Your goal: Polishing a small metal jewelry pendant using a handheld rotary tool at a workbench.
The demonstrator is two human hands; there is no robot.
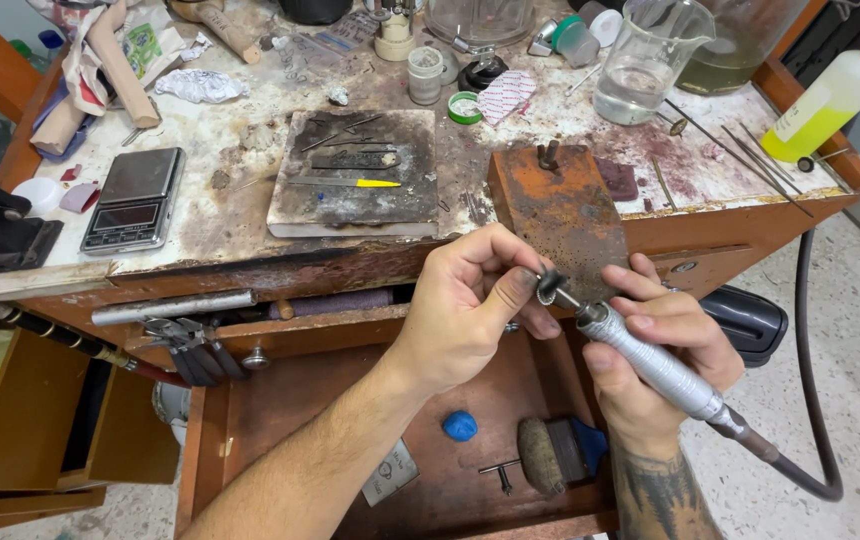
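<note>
Center frame: left hand (465, 305) pinches a small dark ring (548, 285) against the wooden bench pin (562, 215), right hand (655, 345) clenched on grey rotary handpiece (650, 362); yellow squeeze bottle (835, 95) with red cap upper right.

Both hands are bare, with no gloves, rings or watch in view; the left hand (465, 315) leads to a forearm with no sleeve; the right hand (650, 360) leads to a forearm bearing a dark tattoo of dense lines and shading just above the wrist; fingernails are short.
</note>
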